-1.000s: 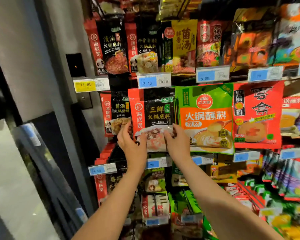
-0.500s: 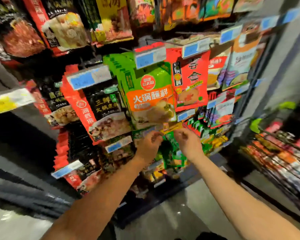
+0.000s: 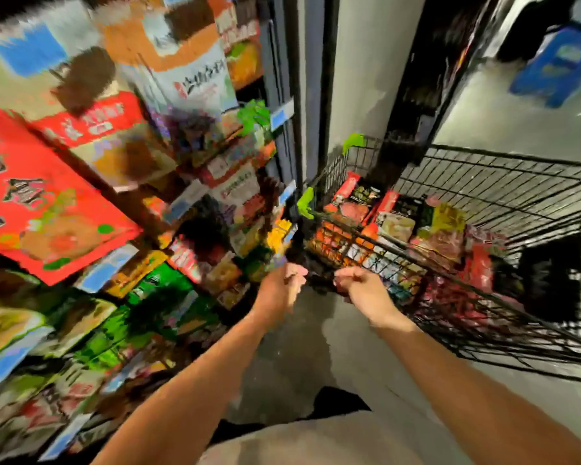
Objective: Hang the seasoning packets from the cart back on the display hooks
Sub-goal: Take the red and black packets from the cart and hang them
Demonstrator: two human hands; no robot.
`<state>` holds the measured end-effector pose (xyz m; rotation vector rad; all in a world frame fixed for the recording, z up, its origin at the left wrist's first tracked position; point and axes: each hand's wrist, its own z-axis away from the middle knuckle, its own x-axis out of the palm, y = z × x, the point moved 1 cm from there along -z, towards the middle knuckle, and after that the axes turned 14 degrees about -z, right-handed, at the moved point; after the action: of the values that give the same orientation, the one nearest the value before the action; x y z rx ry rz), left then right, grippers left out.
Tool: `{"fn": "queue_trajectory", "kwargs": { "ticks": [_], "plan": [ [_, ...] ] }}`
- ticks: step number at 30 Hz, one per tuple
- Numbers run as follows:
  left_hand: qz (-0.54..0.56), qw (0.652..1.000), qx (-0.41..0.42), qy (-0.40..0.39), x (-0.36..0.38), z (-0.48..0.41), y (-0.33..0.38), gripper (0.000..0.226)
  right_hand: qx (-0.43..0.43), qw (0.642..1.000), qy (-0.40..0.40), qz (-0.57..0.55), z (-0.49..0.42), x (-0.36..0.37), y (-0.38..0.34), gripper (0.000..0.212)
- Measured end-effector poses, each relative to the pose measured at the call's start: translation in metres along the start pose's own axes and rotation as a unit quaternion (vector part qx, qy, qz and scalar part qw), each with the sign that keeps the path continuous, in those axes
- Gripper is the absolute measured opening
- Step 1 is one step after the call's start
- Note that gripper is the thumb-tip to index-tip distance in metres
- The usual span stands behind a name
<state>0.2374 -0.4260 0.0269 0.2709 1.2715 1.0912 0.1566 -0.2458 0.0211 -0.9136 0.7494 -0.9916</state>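
Note:
A black wire cart point(image 3: 503, 182) stands to the right, holding several seasoning packets point(image 3: 396, 226) in red, black and yellow. On the left hangs the display of packets, among them a large red packet point(image 3: 47, 203); this side is heavily blurred. My left hand point(image 3: 282, 288) and my right hand point(image 3: 361, 286) hover side by side between the display and the cart's near corner. Both have loosely curled fingers and hold nothing. Neither hand touches a packet or the cart.
A grey pillar point(image 3: 359, 62) rises behind the cart's left corner. Grey floor point(image 3: 316, 347) lies below my hands. A blue object point(image 3: 557, 62) stands on the floor at the far right. Blue price tags point(image 3: 282, 114) stick out from the display's edge.
My view has swung right and down from the display to the cart. Both hands have left the hanging black-and-red packet and moved down and right, holding nothing.

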Motion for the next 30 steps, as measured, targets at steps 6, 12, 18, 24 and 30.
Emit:
{"fn": "queue_trajectory", "kwargs": {
  "ticks": [6, 12, 18, 24, 30],
  "plan": [
    [0.005, 0.993, 0.049, -0.109, 0.057, -0.068, 0.093, 0.011, 0.040, 0.995, 0.085, -0.031, -0.040, -0.086, -0.014, 0.018],
    [-0.024, 0.963, 0.102, -0.250, 0.130, -0.113, 0.176, 0.016, 0.054, 0.981, 0.186, -0.027, -0.054, -0.160, -0.020, 0.015],
    [-0.077, 0.929, 0.186, -0.311, 0.203, -0.152, 0.221, 0.018, 0.086, 0.929, 0.348, -0.092, -0.057, -0.224, -0.022, 0.015],
    [-0.108, 0.909, 0.133, -0.379, 0.281, -0.169, 0.247, 0.025, 0.153, 0.910, 0.362, -0.133, -0.075, -0.290, 0.008, 0.015],
    [-0.167, 0.904, 0.133, -0.370, 0.342, -0.185, 0.262, 0.013, 0.232, 0.902, 0.323, -0.169, -0.114, -0.340, 0.056, 0.021]
  ]
}}
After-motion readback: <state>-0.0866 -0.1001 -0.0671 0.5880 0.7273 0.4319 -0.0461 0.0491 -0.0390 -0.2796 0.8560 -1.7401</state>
